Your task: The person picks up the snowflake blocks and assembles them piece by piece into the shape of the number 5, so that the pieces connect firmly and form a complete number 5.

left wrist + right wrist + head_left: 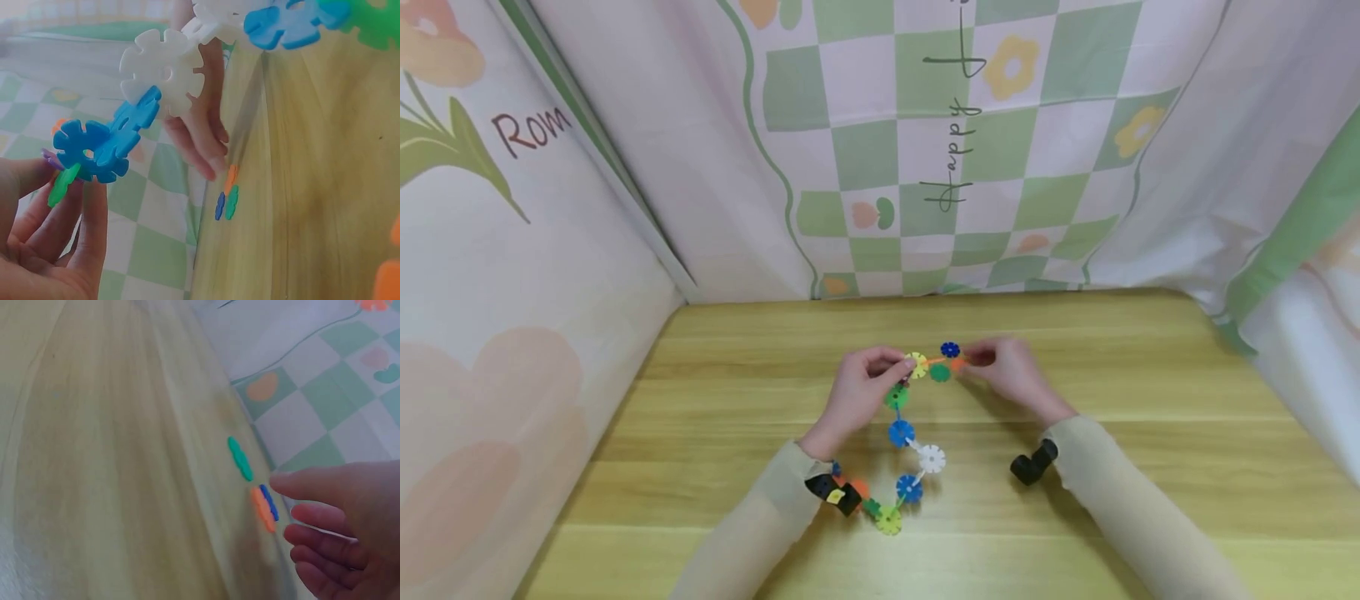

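My left hand (867, 385) pinches a chain of slotted snowflake discs near its upper end, beside a yellow disc (916, 365). Below the hand the chain runs through green, blue and white discs (932, 459) to a yellow-green one (889, 520), then bends toward the left wrist. In the left wrist view, purple, green and blue discs (87, 152) show at the fingertips. My right hand (1009, 371) reaches over three loose discs on the table: green (240, 459), orange (263, 509) and dark blue (269, 502). Its thumb and fingers stand apart, with nothing between them.
The wooden table (715, 400) ends at the back against a hanging checkered cloth (865, 158). Another printed cloth (512, 275) closes off the left side. A black wrist camera (1033, 462) sits on the right wrist, another (835, 492) on the left, overlapping part of the chain.
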The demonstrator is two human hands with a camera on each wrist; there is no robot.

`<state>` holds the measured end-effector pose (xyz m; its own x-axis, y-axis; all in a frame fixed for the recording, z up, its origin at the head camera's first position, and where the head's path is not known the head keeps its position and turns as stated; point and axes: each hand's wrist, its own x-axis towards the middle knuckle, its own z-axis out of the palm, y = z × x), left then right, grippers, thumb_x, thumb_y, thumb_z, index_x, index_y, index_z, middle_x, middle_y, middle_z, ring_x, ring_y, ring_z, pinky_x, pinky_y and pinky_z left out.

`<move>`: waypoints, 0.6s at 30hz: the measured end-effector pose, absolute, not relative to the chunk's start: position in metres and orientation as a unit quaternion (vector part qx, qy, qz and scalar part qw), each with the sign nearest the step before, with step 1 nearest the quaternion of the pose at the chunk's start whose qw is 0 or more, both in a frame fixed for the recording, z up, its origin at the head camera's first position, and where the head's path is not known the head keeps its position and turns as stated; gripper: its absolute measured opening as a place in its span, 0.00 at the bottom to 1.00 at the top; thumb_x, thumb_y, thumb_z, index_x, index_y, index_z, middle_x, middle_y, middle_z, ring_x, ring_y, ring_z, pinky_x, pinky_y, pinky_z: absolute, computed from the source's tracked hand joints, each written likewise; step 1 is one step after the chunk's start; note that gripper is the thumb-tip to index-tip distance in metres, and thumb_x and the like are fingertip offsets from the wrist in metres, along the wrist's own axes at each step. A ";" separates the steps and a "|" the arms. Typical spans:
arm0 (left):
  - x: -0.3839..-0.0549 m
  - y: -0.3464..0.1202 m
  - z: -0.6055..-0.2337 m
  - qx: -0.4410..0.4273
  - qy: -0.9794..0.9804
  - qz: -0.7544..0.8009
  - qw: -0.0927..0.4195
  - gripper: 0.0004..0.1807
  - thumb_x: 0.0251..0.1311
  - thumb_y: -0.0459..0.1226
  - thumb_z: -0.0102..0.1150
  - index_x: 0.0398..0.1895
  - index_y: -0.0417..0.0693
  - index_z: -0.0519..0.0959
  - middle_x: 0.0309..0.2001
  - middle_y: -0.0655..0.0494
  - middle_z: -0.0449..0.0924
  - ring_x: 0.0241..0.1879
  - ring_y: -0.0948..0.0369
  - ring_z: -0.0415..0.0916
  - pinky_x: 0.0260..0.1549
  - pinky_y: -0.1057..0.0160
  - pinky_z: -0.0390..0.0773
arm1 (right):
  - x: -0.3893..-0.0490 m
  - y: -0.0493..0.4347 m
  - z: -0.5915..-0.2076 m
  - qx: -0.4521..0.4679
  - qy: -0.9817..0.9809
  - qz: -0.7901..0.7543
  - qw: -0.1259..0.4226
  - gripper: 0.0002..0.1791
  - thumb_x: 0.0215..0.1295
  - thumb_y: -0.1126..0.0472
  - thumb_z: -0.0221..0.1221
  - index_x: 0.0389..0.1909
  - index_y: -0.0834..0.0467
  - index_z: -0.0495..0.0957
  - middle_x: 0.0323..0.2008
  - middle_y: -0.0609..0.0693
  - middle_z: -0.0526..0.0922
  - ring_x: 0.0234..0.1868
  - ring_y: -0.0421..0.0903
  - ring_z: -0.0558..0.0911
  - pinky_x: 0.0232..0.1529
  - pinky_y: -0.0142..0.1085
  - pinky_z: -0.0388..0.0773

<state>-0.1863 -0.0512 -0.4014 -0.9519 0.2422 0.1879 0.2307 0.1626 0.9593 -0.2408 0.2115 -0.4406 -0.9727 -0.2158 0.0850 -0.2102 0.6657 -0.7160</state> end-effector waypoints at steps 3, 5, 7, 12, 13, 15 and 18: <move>-0.186 -0.051 -0.402 0.152 0.759 0.633 0.007 0.09 0.70 0.40 0.64 0.41 0.42 0.85 0.35 0.46 0.87 0.33 0.58 0.84 0.32 0.63 0.81 | -0.242 0.210 -0.444 -0.108 0.921 -0.373 0.015 0.22 0.64 0.54 0.71 0.53 0.63 0.83 0.46 0.57 0.85 0.45 0.53 0.82 0.48 0.49 0.80; -0.186 -0.051 -0.402 0.151 0.756 0.637 0.008 0.10 0.70 0.40 0.64 0.41 0.42 0.85 0.36 0.44 0.87 0.33 0.57 0.84 0.32 0.63 0.82 | -0.243 0.209 -0.445 -0.104 0.926 -0.362 0.018 0.21 0.64 0.53 0.70 0.52 0.62 0.84 0.45 0.56 0.85 0.44 0.52 0.81 0.47 0.48 0.79; -0.186 -0.051 -0.403 0.151 0.754 0.639 0.008 0.10 0.70 0.40 0.64 0.41 0.41 0.85 0.37 0.42 0.87 0.33 0.57 0.84 0.33 0.63 0.82 | -0.244 0.207 -0.446 -0.103 0.928 -0.357 0.022 0.19 0.65 0.54 0.70 0.51 0.62 0.84 0.44 0.55 0.85 0.43 0.52 0.80 0.46 0.48 0.79; -0.185 -0.051 -0.403 0.153 0.755 0.638 0.008 0.09 0.70 0.40 0.64 0.40 0.41 0.85 0.37 0.39 0.86 0.33 0.56 0.84 0.33 0.62 0.83 | -0.243 0.204 -0.447 -0.098 0.925 -0.366 0.034 0.17 0.63 0.56 0.71 0.47 0.62 0.83 0.41 0.54 0.83 0.42 0.51 0.79 0.44 0.46 0.78; -0.186 -0.051 -0.403 0.153 0.755 0.637 0.008 0.09 0.70 0.39 0.64 0.40 0.41 0.85 0.37 0.39 0.86 0.33 0.56 0.84 0.33 0.62 0.83 | -0.242 0.203 -0.447 -0.097 0.923 -0.371 0.035 0.16 0.63 0.57 0.70 0.47 0.62 0.82 0.40 0.54 0.82 0.41 0.51 0.79 0.44 0.46 0.79; -0.186 -0.052 -0.403 0.153 0.756 0.636 0.008 0.08 0.70 0.38 0.64 0.41 0.41 0.85 0.38 0.38 0.86 0.33 0.57 0.84 0.33 0.62 0.83 | -0.240 0.202 -0.446 -0.097 0.919 -0.380 0.031 0.15 0.64 0.59 0.70 0.46 0.62 0.80 0.40 0.54 0.82 0.40 0.51 0.80 0.43 0.45 0.79; -0.186 -0.052 -0.404 0.155 0.758 0.634 0.007 0.08 0.70 0.37 0.64 0.41 0.40 0.84 0.38 0.37 0.86 0.33 0.57 0.84 0.33 0.62 0.83 | -0.235 0.201 -0.444 -0.101 0.909 -0.405 0.019 0.11 0.67 0.62 0.67 0.46 0.62 0.79 0.39 0.54 0.83 0.40 0.51 0.81 0.42 0.44 0.81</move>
<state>-0.1855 -0.0517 -0.4038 -0.9520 0.2433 0.1856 0.2255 0.1478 0.9630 -0.2350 0.2012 -0.4444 -0.9787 -0.1994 0.0484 -0.1694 0.6517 -0.7393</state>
